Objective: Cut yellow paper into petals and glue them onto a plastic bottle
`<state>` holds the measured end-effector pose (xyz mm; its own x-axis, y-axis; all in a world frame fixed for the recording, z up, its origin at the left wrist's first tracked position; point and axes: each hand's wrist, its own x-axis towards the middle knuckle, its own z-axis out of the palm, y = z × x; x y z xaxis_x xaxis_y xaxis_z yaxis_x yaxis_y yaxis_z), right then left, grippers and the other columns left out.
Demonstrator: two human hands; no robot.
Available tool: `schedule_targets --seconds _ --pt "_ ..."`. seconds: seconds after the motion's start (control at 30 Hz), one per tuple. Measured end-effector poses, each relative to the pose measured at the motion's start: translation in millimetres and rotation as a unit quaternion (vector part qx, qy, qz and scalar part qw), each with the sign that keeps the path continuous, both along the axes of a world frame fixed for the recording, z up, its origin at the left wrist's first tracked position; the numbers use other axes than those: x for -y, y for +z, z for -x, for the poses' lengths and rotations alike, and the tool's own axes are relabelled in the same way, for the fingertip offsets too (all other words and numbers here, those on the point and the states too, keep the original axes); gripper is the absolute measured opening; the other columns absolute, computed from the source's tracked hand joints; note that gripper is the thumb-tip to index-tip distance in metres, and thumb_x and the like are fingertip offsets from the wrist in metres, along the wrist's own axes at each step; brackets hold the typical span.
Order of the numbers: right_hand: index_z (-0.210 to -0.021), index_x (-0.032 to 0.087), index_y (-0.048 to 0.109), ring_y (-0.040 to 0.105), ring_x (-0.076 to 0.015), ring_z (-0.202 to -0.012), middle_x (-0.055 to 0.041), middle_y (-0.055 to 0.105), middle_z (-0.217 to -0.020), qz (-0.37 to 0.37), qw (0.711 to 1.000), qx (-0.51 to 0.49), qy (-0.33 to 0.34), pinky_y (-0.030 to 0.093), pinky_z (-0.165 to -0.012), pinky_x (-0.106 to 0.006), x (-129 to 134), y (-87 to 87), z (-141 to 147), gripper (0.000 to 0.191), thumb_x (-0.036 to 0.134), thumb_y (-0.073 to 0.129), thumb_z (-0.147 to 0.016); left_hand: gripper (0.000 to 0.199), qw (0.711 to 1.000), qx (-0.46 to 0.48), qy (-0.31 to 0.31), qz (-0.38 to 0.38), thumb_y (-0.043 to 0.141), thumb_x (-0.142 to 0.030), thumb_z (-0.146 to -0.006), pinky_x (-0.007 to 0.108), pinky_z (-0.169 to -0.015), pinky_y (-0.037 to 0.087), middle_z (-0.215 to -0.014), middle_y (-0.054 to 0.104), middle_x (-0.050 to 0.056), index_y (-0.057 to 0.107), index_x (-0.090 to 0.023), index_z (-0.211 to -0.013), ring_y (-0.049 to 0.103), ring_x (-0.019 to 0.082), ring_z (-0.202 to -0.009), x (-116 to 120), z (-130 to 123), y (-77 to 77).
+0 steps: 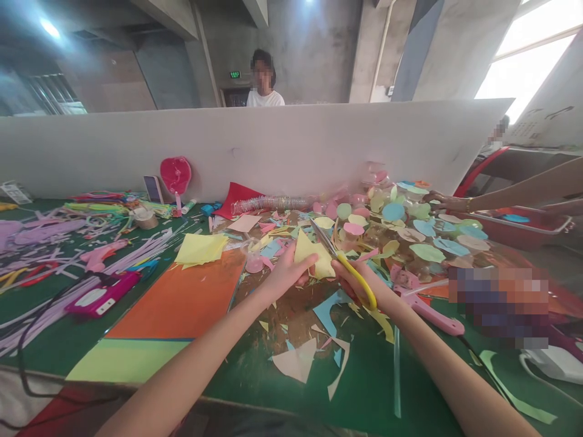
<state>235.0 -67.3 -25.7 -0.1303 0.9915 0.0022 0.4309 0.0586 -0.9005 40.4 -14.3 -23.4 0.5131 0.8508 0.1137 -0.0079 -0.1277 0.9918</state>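
My left hand is closed on a yellow piece of paper, thumb on top, with one pointed corner sticking up. In my right hand is a pair of scissors with yellow handles. Their metal blades point up and to the left, along the paper's right side; whether they touch it I cannot tell. Below my hands lie blue and pale pink paper scraps. A stack of yellow paper rests on orange sheets to the left of my left hand.
Cut paper ovals cover clear plastic cups at the right back, where another person's hand reaches in. A pink glue gun with a cord lies at right. At left are a magenta device and purple strips. A white partition stands behind.
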Motion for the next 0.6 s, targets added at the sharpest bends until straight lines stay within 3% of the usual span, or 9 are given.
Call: schedule_targets --seconds 0.17,0.27,0.43,0.6 --pt "-0.062 0.024 0.042 0.037 -0.0103 -0.033 0.0072 0.036 -0.037 0.007 0.999 -0.027 -0.020 0.034 -0.040 -0.026 -1.5 -1.5 0.3 0.055 0.073 0.045 -0.087 0.049 0.998 -0.059 0.011 -0.005 0.071 -0.043 -0.079 0.020 -0.041 0.032 -0.066 0.055 -0.007 0.040 -0.023 -0.111 0.040 0.006 -0.041 1.3 1.3 -1.3" --pt "-0.065 0.024 0.043 0.037 -0.0102 -0.032 0.0073 0.038 -0.038 0.003 0.999 -0.040 -0.031 0.034 -0.037 -0.025 -1.4 -2.1 0.7 0.055 0.075 0.045 -0.085 0.041 0.996 -0.082 0.006 -0.029 0.063 -0.043 -0.084 0.021 -0.037 0.030 -0.074 0.061 -0.003 0.038 -0.024 -0.110 0.041 0.006 -0.036 8.6 2.2 6.5" --pt "-0.068 0.023 0.046 0.037 -0.0099 -0.033 0.0065 0.041 -0.039 0.000 0.998 -0.047 -0.049 0.033 -0.035 -0.023 -1.1 -2.0 0.9 0.057 0.078 0.046 -0.082 0.014 0.989 -0.104 0.021 -0.104 0.046 -0.036 -0.091 0.022 -0.041 0.032 -0.070 0.056 -0.004 0.042 -0.023 -0.089 0.038 0.006 -0.039 19.2 6.7 24.5" --pt "-0.062 0.023 0.043 0.042 -0.0110 -0.033 0.0055 0.040 -0.037 -0.002 0.999 -0.023 -0.035 0.036 -0.039 -0.025 -2.1 -2.1 -0.7 0.059 0.077 0.041 -0.085 0.030 0.965 -0.158 0.103 -0.181 0.046 -0.039 -0.090 0.024 -0.046 0.032 -0.057 0.043 -0.003 0.043 -0.021 -0.066 0.040 0.011 -0.049 30.0 24.1 45.3"
